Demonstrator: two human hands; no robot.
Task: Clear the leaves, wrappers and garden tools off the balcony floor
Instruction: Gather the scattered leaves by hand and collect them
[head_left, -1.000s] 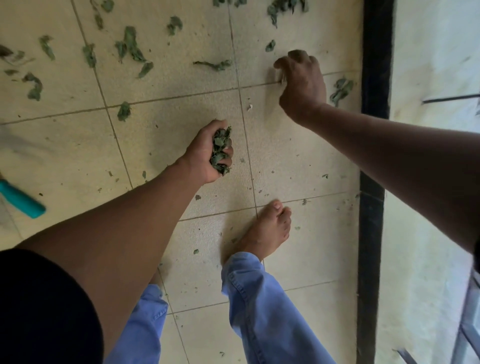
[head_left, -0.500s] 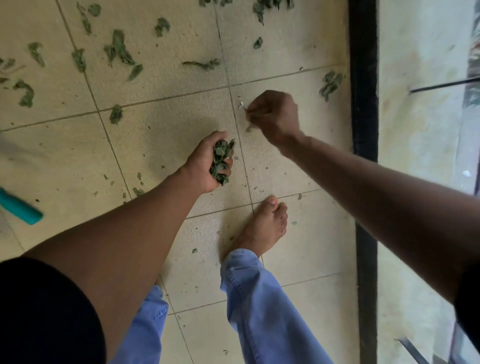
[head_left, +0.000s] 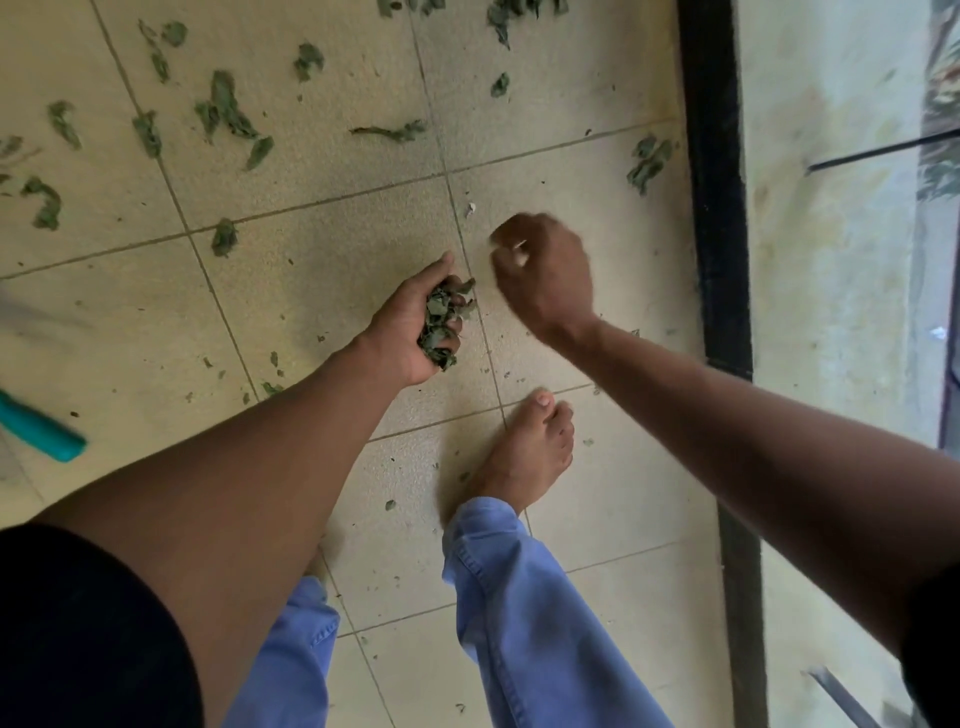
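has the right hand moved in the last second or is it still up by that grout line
Yes. The right hand has come back from the far grout line toward the left hand, which grips a bunch of leaves.

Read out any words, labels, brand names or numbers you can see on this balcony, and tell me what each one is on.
None: no readable text anywhere in this view.
Teal tool handle: blurred, no marking visible.
Small white scrap on the floor tiles: too small to tell.
Blue trousers: no label showing.
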